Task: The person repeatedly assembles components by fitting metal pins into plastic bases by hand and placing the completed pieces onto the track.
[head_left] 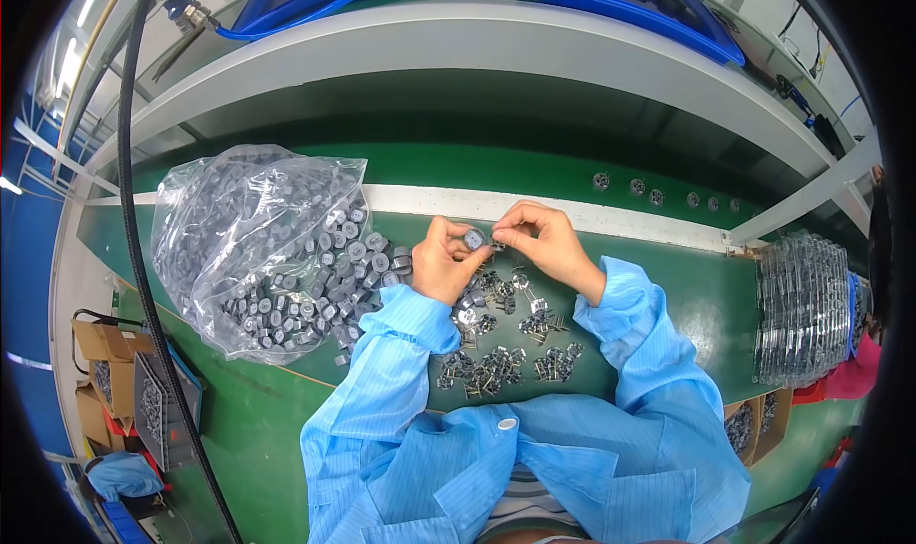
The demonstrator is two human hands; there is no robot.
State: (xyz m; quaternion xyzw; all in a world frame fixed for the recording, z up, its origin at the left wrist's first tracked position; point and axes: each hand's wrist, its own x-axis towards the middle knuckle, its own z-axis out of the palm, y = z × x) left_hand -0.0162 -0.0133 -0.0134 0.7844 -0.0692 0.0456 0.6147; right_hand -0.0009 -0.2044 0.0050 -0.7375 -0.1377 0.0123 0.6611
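My left hand (444, 262) is closed, with a round grey plastic cap (474, 239) pinched between thumb and fingers. Close beside it, the thumb and fingers of my right hand (546, 243) pinch a small metal part (496, 245), mostly hidden by the fingertips. The two hands nearly meet over the green bench. Under and in front of them lies a loose pile of small pronged metal parts (491, 370). To the left, many grey caps (334, 282) spill out of a clear plastic bag (205, 248) and reach my left wrist.
Several metal parts (656, 197) stand in a row beyond the white rail (611, 215). Stacked clear plastic trays (801, 305) rise at the right. A grey shelf beam (477, 43) spans the back, with blue trays (630, 10) above. A black cable (134, 210) hangs at left.
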